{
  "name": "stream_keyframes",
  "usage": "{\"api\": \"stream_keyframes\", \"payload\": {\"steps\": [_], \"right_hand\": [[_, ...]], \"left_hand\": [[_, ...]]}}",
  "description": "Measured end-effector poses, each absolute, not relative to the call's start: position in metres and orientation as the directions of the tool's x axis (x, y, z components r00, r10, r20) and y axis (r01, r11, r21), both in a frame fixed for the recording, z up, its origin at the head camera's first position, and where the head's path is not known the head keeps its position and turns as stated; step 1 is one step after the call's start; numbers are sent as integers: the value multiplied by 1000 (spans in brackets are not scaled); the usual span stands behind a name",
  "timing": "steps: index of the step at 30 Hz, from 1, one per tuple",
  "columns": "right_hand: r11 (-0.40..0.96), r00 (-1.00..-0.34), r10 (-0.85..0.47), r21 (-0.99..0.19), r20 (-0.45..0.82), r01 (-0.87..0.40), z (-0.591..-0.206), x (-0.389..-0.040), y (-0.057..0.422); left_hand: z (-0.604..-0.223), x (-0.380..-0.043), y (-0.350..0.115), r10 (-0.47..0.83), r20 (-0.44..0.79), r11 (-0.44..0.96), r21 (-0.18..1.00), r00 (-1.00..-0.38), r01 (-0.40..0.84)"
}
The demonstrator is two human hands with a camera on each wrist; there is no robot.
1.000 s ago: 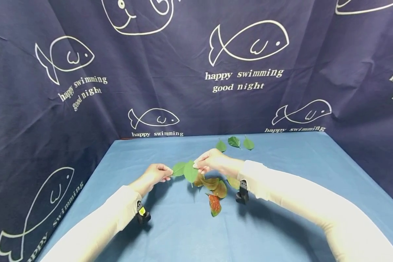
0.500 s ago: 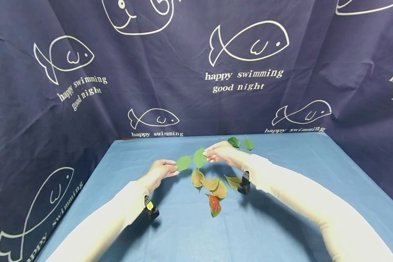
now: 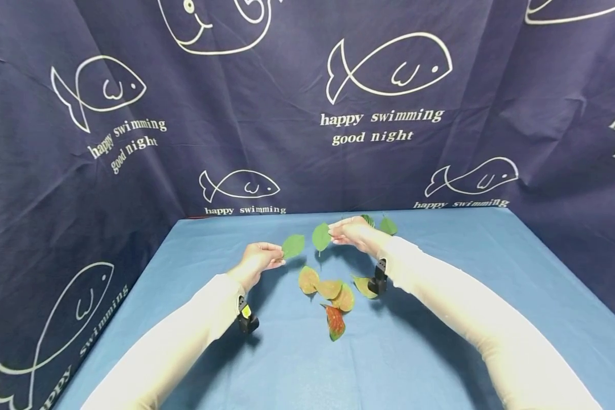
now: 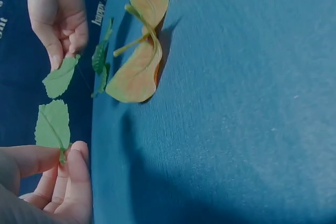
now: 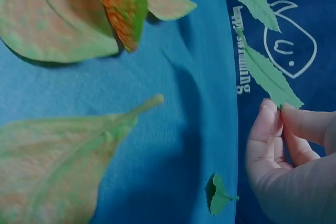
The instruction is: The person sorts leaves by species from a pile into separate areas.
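My left hand pinches a green leaf by its stem end between thumb and finger, plain in the left wrist view. To its right, my right hand pinches the edge of a second green leaf, whose stem hangs down. Both leaves are held above the table, with a small gap between them. Below the hands lie several yellow-brown leaves, two of them overlapping. A red and green leaf lies nearest to me, and another yellowish leaf is partly hidden by the right wrist camera.
A blue cloth covers the table. Near its back edge, a green leaf and a darker, striped green leaf lie beyond my right hand, which partly covers the striped one. A navy curtain with fish drawings surrounds the back and sides.
Both hands have moved away from me and slightly right, carrying their leaves. The two held leaves overlapped in view earlier and now appear apart. The leaves on the table stay put.
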State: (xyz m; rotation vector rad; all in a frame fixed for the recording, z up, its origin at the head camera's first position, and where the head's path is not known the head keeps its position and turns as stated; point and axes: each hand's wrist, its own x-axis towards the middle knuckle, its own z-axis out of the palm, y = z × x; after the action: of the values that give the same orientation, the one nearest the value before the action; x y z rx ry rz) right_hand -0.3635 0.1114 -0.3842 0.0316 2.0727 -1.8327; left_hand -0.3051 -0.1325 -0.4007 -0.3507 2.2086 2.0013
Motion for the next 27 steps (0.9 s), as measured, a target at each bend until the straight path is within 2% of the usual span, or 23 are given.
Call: {"api": "stream_keyframes", "payload": {"steps": [11,19,27], "right_hand": [[96,-934,-172,-949,-313,300,-387,-386,121],[81,-931,-158,-944,-330,321,-393,-395,127],[99,-935,-125,-942,-331,320,-392,-405,122]], "left_hand": [[-399,-323,-122,-83,-300,79,949,-950,-307],[-394,-332,-118,-94,-302,127,941,-949,-312],[-397,-338,-120,-100,-314,75,944,-944,-322]]}}
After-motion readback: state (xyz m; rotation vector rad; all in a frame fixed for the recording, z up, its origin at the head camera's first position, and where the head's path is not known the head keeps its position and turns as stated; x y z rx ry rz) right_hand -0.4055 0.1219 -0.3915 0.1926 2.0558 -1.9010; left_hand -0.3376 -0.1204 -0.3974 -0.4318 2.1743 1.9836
